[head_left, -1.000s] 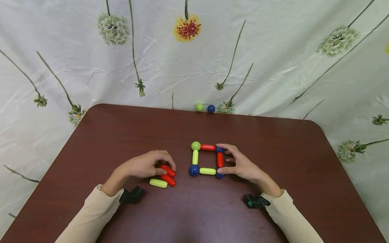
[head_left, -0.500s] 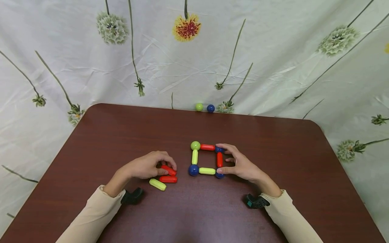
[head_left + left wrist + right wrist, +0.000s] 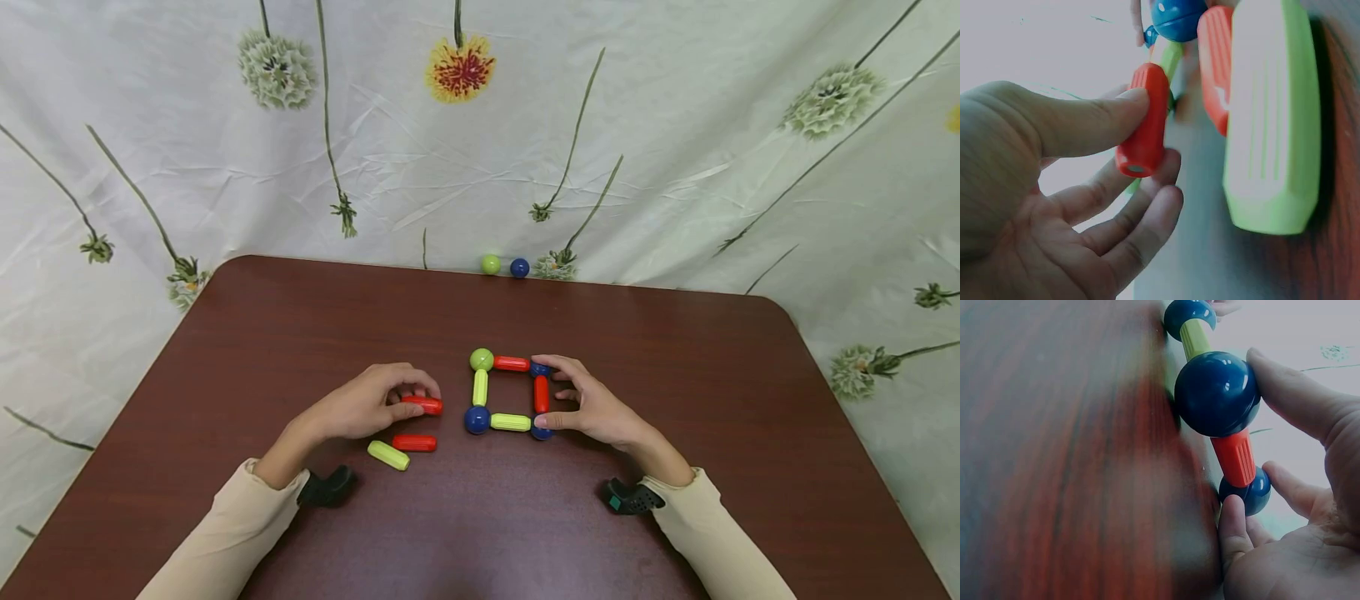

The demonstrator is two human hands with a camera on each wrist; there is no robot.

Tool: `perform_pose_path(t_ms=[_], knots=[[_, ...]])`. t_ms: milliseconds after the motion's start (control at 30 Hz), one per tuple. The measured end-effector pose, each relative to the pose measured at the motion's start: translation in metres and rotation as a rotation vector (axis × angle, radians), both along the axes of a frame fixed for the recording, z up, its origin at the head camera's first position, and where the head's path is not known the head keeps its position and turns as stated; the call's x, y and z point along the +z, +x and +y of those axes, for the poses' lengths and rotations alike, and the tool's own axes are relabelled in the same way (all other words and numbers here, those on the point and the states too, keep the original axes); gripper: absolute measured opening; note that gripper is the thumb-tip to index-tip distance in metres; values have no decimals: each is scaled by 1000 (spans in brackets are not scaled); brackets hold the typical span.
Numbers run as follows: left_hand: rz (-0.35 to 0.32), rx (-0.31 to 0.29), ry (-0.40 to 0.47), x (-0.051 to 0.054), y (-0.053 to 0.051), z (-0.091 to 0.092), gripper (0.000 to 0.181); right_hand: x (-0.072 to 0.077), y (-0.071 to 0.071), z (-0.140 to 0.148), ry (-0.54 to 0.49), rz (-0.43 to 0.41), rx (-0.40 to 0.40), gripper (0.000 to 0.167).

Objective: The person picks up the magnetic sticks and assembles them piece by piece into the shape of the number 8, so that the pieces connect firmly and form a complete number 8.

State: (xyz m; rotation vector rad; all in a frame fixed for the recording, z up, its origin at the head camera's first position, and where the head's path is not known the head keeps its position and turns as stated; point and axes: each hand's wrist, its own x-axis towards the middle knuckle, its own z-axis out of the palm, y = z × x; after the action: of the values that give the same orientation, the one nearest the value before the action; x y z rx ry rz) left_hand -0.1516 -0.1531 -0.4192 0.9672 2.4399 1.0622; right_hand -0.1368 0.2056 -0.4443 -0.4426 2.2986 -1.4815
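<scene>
My left hand (image 3: 366, 404) pinches a red magnetic rod (image 3: 422, 405) between thumb and fingers, raised a little off the table; in the left wrist view its flat metal-tipped end faces the camera. Below that hand lie another red rod (image 3: 414, 442) and a yellow-green rod (image 3: 388, 455). Right of it rests a square of magnetic rods and balls, with a green ball (image 3: 482, 359) at its far left corner and blue balls at the others. My right hand (image 3: 600, 408) grips the square's right side, thumb on the near blue ball (image 3: 1216, 394), fingers at the far blue ball (image 3: 1257, 494).
A loose green ball (image 3: 491, 264) and a loose blue ball (image 3: 520, 267) sit at the far edge of the dark brown table (image 3: 675, 350). Behind it hangs a white flowered cloth (image 3: 390, 125). Both wrists carry dark bands.
My left hand has lifted one red rod up and away from the other, which has turned level on the table. The yellow-green rod has also turned slightly. My right hand has stayed in place.
</scene>
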Motion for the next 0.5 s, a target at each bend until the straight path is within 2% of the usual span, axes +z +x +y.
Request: perform_pose_path(t_ms=[300, 500], knots=[[8, 66, 98, 10, 13, 11, 25, 0, 1, 0, 17, -1, 5, 75], [22, 81, 116, 10, 22, 17, 24, 2, 0, 0, 25, 13, 7, 74]])
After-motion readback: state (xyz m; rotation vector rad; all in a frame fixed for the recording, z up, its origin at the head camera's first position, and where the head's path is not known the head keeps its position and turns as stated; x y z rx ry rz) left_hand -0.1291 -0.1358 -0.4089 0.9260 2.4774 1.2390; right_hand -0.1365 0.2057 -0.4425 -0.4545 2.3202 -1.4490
